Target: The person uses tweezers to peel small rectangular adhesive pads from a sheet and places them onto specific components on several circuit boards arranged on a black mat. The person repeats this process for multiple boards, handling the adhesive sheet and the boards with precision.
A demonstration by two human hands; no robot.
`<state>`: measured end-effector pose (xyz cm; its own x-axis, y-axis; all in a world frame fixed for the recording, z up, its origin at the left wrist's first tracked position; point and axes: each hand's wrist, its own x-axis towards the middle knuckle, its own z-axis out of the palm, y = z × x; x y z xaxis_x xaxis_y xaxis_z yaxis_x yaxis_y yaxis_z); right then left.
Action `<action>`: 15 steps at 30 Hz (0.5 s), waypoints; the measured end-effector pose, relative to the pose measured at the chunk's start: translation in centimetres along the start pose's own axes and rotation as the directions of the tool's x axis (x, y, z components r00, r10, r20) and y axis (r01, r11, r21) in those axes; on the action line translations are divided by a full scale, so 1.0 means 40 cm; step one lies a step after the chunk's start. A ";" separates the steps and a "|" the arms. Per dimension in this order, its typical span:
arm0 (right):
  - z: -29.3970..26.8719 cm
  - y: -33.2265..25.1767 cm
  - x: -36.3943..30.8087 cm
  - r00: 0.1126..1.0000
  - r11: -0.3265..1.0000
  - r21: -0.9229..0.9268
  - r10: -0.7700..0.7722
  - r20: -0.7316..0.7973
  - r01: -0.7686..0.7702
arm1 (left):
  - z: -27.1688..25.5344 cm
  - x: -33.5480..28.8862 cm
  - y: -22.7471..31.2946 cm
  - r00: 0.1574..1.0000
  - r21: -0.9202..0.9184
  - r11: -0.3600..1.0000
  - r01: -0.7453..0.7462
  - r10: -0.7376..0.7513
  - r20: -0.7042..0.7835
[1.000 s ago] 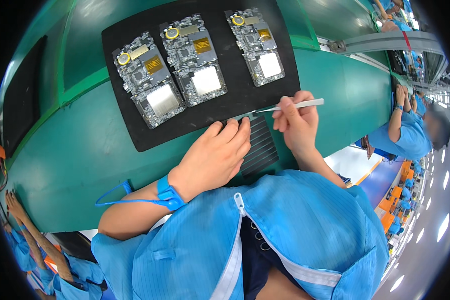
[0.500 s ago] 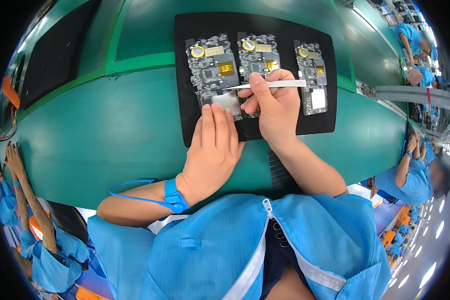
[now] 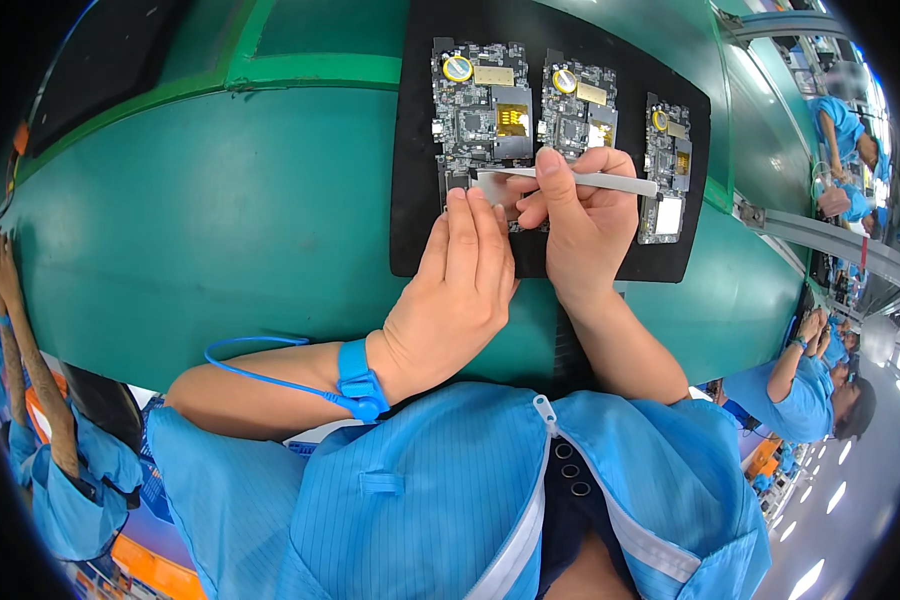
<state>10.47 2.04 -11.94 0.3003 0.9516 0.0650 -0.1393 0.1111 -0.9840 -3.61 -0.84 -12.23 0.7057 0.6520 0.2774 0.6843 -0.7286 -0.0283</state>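
Note:
The left circuit board (image 3: pixel 470 115), with a round coin cell and a gold-coloured patch, lies on a black mat (image 3: pixel 415 165). My left hand (image 3: pixel 445 300) rests stretched-out fingers against the board's lower end, at a silvery flat plate (image 3: pixel 492 184) they partly cover. In my right hand (image 3: pixel 592 220) metal tweezers (image 3: pixel 625 184) are pinched between thumb and fingers, lying nearly level. Their tip is at the plate's upper left part; whether it touches is unclear. A second circuit board (image 3: pixel 578 105) is partly hidden behind my right hand. To its right lies a third circuit board (image 3: pixel 667 160).
The mat lies on a green worktop (image 3: pixel 220 230) with a raised green strip (image 3: pixel 315 68) behind. A blue wrist strap (image 3: pixel 355 375) with a cord circles my left wrist. Co-workers in blue sit at the left (image 3: pixel 80 490) and right (image 3: pixel 795 390). A metal rail (image 3: pixel 830 240) stands right.
The view has shifted, so mat and boards appear further right and higher. Against the left board, the tweezers' tip has moved left along the plate's upper edge. My left fingers remain at the plate.

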 end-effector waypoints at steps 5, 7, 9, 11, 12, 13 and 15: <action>0.001 0.005 -0.003 1.000 1.000 0.001 0.003 -0.006 -0.003 | -0.002 0.002 0.000 1.000 0.008 1.000 -0.008 0.008 0.016; -0.001 0.008 -0.001 1.000 1.000 -0.002 -0.016 0.007 0.016 | -0.002 0.002 0.000 1.000 0.012 1.000 -0.006 0.006 0.015; -0.002 0.009 -0.001 1.000 1.000 -0.007 -0.026 0.011 0.026 | -0.001 0.001 0.001 1.000 0.011 1.000 -0.004 0.004 0.012; -0.002 0.008 0.000 1.000 1.000 -0.014 -0.027 0.005 0.027 | -0.003 0.002 0.001 1.000 0.016 1.000 -0.009 0.009 0.017; -0.002 0.007 -0.001 1.000 1.000 -0.019 -0.023 0.005 0.023 | -0.004 0.003 0.000 1.000 0.019 1.000 -0.012 0.011 0.019; -0.002 0.006 -0.001 1.000 1.000 -0.023 -0.020 0.005 0.020 | -0.005 0.004 0.000 1.000 0.019 1.000 -0.011 0.010 0.019; -0.002 0.007 -0.001 1.000 1.000 -0.022 -0.021 0.004 0.021 | -0.007 0.005 0.001 1.000 0.020 1.000 -0.007 0.007 0.017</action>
<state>10.49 1.99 -12.23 0.2998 0.9501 0.0863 -0.1118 0.1248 -0.9859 -3.51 -0.79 -11.92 0.7133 0.6507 0.2605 0.6829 -0.7288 -0.0494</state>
